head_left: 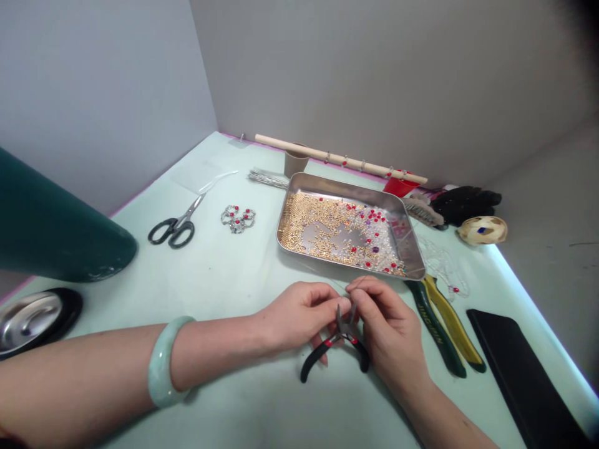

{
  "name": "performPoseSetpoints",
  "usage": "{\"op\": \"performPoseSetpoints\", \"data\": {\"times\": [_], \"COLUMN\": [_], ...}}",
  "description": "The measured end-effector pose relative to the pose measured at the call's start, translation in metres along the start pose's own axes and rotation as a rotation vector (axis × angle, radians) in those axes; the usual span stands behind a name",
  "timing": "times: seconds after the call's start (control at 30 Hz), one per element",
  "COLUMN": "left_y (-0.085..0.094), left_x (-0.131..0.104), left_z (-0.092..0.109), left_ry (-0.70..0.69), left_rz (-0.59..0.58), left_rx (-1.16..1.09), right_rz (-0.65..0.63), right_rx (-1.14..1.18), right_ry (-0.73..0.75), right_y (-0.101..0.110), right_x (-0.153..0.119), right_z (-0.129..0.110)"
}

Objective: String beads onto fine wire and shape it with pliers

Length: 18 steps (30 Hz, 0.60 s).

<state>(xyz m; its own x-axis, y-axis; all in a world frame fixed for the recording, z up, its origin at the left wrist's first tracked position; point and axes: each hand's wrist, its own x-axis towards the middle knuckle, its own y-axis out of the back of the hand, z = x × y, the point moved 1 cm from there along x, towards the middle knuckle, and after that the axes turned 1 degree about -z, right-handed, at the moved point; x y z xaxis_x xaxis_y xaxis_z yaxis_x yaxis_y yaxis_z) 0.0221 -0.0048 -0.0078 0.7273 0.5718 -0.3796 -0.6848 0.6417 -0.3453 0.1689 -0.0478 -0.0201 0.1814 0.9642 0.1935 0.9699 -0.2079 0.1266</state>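
Note:
My left hand (311, 315) and my right hand (390, 318) meet in front of the tray, thumbs and fingers pinched close together. Between the fingertips is a thin wire (359, 282), mostly covered by the fingers. Small pliers (345, 333) with black handles lie between my hands, jaws apart and pointing away from me. Fingers of my left hand show beside one handle; whether they bear the pliers I cannot tell. Just beyond is a metal tray (350, 269) holding gold, clear, red and purple beads (304, 215).
Scissors (173, 231) and wire loops with red beads (238, 218) lie left of the tray. Behind it are cut wires (266, 178), a cup (296, 163) and a wooden rod (322, 154) bearing rings. Larger pliers (442, 324) and a black slab (519, 374) lie right.

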Motion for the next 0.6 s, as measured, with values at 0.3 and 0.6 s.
{"op": "performPoseSetpoints", "data": {"times": [0.3, 0.6], "left_y": [0.0026, 0.0074], "left_x": [0.0, 0.0], "left_z": [-0.0004, 0.0026], "left_ry": [0.023, -0.031], "left_rz": [-0.209, -0.262], "left_rx": [-0.258, -0.301], "right_rz": [0.01, 0.032], "right_rx": [0.366, 0.355], "right_ry": [-0.311, -0.308], "right_y": [-0.0013, 0.0027], "right_x": [0.0052, 0.0069], "right_z": [0.0022, 0.0033]}}
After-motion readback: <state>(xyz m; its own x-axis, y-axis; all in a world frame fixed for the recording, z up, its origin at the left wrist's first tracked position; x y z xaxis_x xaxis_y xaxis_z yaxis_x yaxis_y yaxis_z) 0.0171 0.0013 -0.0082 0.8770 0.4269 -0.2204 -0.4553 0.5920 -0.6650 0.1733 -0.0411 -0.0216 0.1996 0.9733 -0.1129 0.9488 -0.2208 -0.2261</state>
